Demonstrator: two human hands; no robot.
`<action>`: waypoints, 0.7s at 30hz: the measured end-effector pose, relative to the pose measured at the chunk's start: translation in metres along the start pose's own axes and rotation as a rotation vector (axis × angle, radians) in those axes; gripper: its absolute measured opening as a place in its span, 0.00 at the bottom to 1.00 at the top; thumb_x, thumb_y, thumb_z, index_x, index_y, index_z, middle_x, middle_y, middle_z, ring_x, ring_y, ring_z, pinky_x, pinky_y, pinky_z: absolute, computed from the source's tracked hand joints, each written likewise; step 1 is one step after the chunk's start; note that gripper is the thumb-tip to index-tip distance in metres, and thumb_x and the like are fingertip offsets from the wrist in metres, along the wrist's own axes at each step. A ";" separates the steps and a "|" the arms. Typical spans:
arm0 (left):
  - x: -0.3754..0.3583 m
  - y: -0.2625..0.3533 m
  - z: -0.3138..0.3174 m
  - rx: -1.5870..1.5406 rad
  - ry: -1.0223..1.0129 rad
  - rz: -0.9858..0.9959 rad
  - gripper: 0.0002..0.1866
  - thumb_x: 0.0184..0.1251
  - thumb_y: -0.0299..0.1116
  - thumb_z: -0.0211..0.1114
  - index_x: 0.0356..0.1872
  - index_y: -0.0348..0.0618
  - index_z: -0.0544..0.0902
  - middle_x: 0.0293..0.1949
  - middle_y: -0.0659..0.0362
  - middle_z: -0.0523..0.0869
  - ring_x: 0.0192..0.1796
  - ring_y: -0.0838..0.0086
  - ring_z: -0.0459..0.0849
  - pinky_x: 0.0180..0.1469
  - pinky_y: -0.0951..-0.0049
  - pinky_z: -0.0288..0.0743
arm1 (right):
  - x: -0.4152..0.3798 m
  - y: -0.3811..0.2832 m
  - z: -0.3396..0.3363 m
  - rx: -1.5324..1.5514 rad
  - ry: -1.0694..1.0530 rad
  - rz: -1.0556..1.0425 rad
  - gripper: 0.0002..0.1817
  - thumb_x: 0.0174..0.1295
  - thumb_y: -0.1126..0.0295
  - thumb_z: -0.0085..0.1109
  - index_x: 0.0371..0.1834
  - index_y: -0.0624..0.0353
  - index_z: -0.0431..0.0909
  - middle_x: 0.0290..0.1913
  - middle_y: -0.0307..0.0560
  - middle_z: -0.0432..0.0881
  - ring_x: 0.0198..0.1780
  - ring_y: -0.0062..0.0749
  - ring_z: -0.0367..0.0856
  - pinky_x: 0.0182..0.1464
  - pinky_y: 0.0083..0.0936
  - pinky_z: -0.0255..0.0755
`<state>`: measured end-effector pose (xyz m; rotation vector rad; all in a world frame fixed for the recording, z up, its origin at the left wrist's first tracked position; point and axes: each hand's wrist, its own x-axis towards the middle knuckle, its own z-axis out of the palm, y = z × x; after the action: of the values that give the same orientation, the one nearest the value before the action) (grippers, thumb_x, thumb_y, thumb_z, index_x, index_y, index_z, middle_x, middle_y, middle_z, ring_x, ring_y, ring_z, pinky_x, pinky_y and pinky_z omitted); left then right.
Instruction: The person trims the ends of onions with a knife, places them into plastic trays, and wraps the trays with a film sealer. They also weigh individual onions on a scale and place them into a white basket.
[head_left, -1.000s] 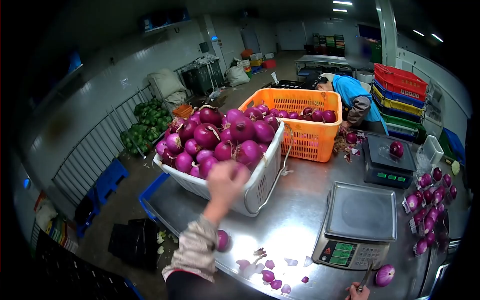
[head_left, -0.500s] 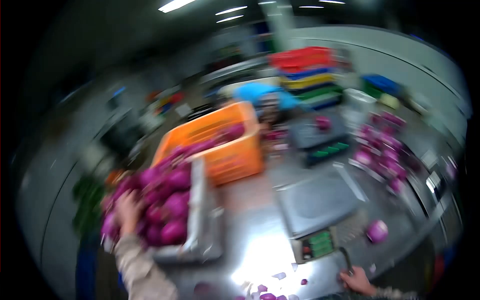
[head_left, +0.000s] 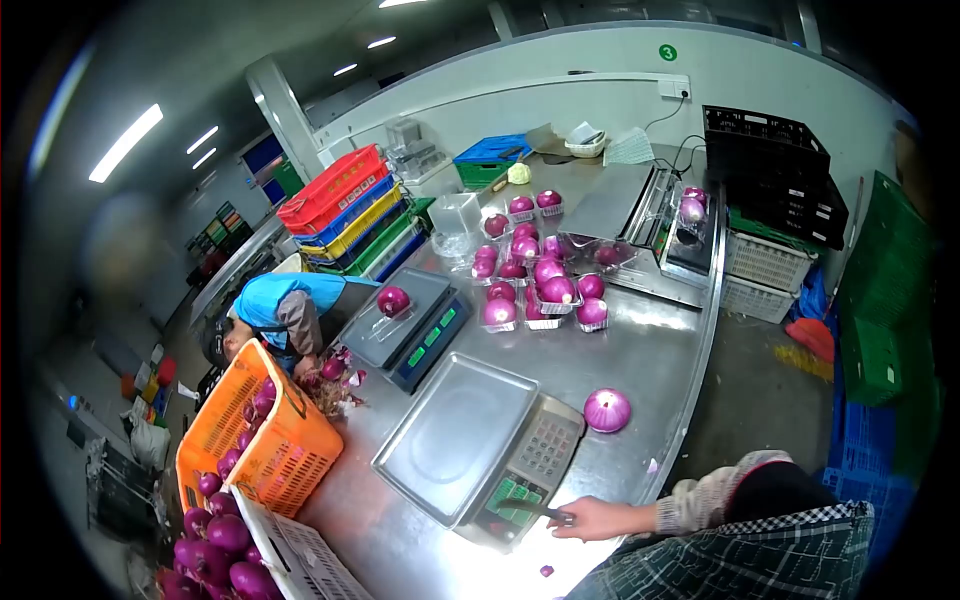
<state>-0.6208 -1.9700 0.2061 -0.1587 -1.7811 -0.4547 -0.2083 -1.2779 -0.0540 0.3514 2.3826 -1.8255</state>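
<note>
My right hand (head_left: 600, 520) is closed around a small knife (head_left: 535, 508), whose dark curved blade points left over the display end of a digital scale (head_left: 455, 435). The scale's metal pan holds nothing. A single peeled red onion (head_left: 607, 410) rests on the steel table just beyond that hand. My left hand is out of the picture. At the lower left, a white crate (head_left: 290, 550) heaped with red onions (head_left: 225, 560) is partly cut off by the view's edge.
An orange crate (head_left: 300, 450) of onions stands at the left, near a co-worker in blue (head_left: 270, 305) bending down. A second scale (head_left: 405, 325) carries a packed onion (head_left: 393, 300). Several onions in clear trays (head_left: 545, 290) cluster behind, beside a wrapping machine (head_left: 650, 240).
My view has swung to the right and sharpened. The left hand, earlier on the onions in the white crate, has gone out of view. The right hand still grips the knife.
</note>
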 end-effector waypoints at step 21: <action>-0.328 0.549 -0.091 -1.314 -0.811 -1.031 0.27 0.61 0.21 0.65 0.63 0.37 0.73 0.61 0.53 0.78 0.60 0.70 0.78 0.62 0.70 0.73 | 0.007 -0.007 -0.027 1.495 -0.751 0.126 0.32 0.65 0.49 0.59 0.64 0.61 0.67 0.39 0.44 0.80 0.26 0.25 0.77 0.24 0.21 0.71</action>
<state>-0.2645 -1.4607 0.0308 -0.3518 -1.8985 -2.5624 -0.2155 -1.2530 -0.0418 -0.1079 0.2708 -2.6017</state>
